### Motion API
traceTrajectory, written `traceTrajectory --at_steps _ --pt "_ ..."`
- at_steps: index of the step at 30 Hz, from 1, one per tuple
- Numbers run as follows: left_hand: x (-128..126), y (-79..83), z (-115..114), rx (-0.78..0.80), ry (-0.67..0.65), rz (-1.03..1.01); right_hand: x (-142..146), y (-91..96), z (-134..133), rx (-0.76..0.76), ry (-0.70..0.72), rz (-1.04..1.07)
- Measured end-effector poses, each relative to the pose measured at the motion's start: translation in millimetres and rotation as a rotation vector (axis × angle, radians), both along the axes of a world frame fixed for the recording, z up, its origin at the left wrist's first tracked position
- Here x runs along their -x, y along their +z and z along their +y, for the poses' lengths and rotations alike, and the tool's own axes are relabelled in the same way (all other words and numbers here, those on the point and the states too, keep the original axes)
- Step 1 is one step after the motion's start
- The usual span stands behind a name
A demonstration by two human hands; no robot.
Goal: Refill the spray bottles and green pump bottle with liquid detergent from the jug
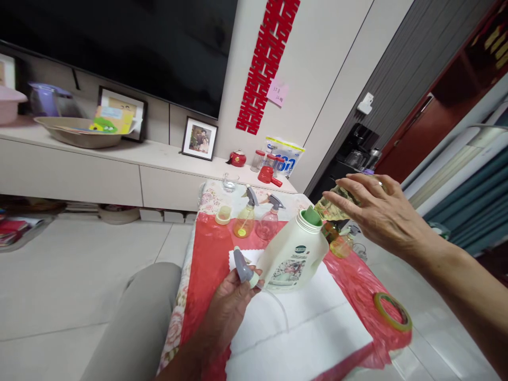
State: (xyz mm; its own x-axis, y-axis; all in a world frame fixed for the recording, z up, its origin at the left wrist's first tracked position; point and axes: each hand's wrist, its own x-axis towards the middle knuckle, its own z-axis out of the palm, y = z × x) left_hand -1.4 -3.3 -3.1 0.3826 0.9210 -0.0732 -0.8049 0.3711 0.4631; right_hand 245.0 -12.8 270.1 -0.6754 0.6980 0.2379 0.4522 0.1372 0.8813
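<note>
L hand point(229, 311), low & near the body: fingers closed round a grey spray trigger head point(243, 269), nozzle end up-left, collar end down-right. Its clear dip tube point(282, 306) curves off to the right over the white sheet point(305, 338).

Just right of those fingers, touching or nearly so: white detergent bottle point(291, 259), on the sheet. It's tilted. Long axis runs from the base by the L fingertips up & right to the neck. Green spout point(311, 216) points up-right, twd the R hand. Can't tell if the L hand props the base.

R hand point(379, 211) comes in from the right, palm down, fingers stretched & loosely spread, nothing clearly gripped. Fingertips sit just right of & a bit above the spout, apart from it. A mottled green-gold thing point(332, 209) lies under them; can't make out what it is.

So: base end is nearer the L hand, spout end nearer the R.

Beyond the bottle, further from both hands: two spray bottles point(246, 219), on the red plastic cover point(208, 248). Tape roll point(392, 311) is below the R forearm.
</note>
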Motion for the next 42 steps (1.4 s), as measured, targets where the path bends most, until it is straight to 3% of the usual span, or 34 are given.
traceTrajectory --at_steps 10,20,25,29,32,34,37,40,42 --pt "1 2.4 -1 -0.006 -0.023 -0.012 6 7.0 0 -0.003 -0.004 -0.056" --pt "2 3.0 -2 -0.007 -0.009 0.025 16 1.9 -7 -0.002 -0.009 0.004" --pt "3 0.8 1 0.031 0.001 -0.021 -3 -16.4 -13 -0.05 -0.135 0.255" --pt "8 4.8 5 0.108 0.041 -0.067 -28 -43.7 -37 0.122 -0.193 0.619" --pt "13 10.2 8 0.161 0.111 -0.086 -32 -75.4 -68 0.266 -0.194 0.859" --pt "15 14.0 10 0.187 0.154 -0.096 -23 -103.5 -89 0.368 -0.196 0.975" --pt "18 20.0 11 0.232 0.205 -0.118 -2 -151.5 -116 0.403 -0.192 1.071" --pt "19 25.2 10 0.259 0.225 -0.117 15 -193.6 -131 0.431 -0.235 1.114" --pt "19 27.2 9 0.26 0.223 -0.111 21 -212.1 -136 0.433 -0.256 1.134"
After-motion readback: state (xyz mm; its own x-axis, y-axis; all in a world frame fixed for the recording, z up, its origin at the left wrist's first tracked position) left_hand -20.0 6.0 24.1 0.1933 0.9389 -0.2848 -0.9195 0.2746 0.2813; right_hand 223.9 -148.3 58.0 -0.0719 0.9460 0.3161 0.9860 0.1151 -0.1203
